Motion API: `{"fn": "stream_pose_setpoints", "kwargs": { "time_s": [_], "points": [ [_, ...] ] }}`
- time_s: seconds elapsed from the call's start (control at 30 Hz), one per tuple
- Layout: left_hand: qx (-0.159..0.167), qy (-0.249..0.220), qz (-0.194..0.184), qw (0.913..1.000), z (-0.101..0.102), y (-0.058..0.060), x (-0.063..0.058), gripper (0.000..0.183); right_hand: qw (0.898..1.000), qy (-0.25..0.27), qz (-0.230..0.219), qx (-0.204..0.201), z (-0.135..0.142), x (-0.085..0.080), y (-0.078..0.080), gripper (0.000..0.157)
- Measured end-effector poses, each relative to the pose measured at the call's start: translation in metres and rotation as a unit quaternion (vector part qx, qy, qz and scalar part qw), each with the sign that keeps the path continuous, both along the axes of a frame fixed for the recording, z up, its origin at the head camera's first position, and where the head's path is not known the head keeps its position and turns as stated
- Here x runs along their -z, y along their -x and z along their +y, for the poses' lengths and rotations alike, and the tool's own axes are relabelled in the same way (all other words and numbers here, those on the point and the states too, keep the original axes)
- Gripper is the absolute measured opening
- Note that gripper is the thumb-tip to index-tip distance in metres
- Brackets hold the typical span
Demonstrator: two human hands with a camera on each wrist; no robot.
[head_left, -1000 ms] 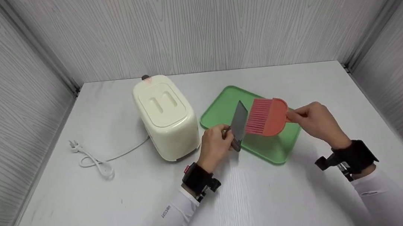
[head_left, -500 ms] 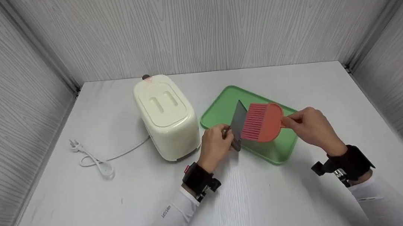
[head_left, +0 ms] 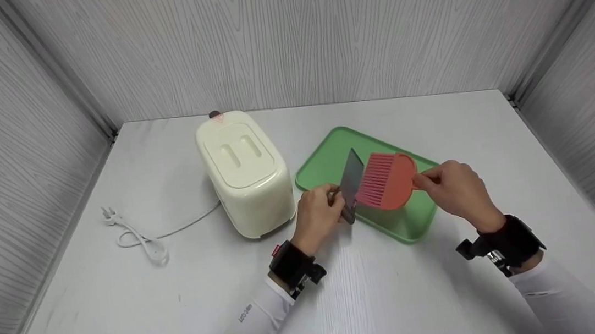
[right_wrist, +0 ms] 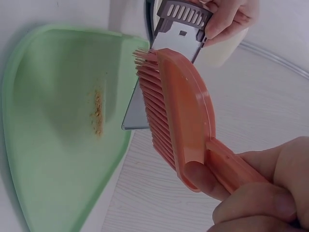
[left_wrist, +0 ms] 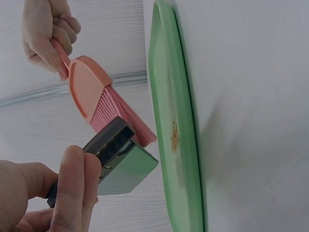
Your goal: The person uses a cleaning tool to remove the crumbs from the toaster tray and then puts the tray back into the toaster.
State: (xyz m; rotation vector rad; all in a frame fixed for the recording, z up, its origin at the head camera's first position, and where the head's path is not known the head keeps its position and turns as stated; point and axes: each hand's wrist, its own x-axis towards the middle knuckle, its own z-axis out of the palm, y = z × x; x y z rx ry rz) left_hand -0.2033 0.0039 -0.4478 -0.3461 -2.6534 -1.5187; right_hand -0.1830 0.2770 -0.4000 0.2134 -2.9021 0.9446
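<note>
My left hand (head_left: 318,214) pinches the dark slotted handle of a metal crumb tray (head_left: 353,178), which is tilted up on edge above the near side of a green tray (head_left: 324,161). With my right hand (head_left: 457,189) I grip the short handle of an orange-red brush (head_left: 397,181) with pink bristles. Its bristle tips are at the crumb tray's face in the head view; whether they touch it I cannot tell. In the right wrist view, a small line of brown crumbs (right_wrist: 98,113) lies on the green tray, below the brush and the crumb tray.
A cream toaster (head_left: 246,178) with a closed lid stands left of the green tray. Its white cord (head_left: 187,226) and plug (head_left: 110,216) lie on the white table farther left. Grey wood-grain panels (head_left: 284,41) wall in the back and both sides.
My right hand has moved left and slightly nearer to me, bringing the brush's bristles up to the crumb tray. The left hand and crumb tray have stayed almost still.
</note>
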Motion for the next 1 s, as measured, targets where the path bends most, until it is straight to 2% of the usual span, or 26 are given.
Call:
{"fn": "stream_pose_setpoints", "kwargs": {
  "time_s": [0.1,0.33,0.53,0.77,1.0],
  "points": [
    [-0.003,0.003,0.002,1.0000,0.000,0.000,0.000,0.020,1.000,-0.006,0.010,0.004,0.000,0.001,0.002,0.029],
    [-0.003,0.006,0.002,1.0000,0.001,0.000,0.000,0.019,1.000,-0.017,0.022,0.015,0.000,0.004,0.006,0.044],
    [0.008,-0.015,0.006,0.9998,0.001,-0.001,0.000,0.021,0.999,-0.020,0.024,0.031,0.001,0.005,0.010,0.033],
    [-0.001,0.004,0.028,0.9996,0.001,-0.001,0.000,0.019,0.998,-0.027,0.028,0.045,-0.001,0.007,0.017,0.034],
    [-0.001,0.006,0.022,0.9997,0.001,-0.001,-0.001,0.018,0.997,-0.032,0.039,0.053,0.000,0.008,0.024,0.028]
  ]
}}
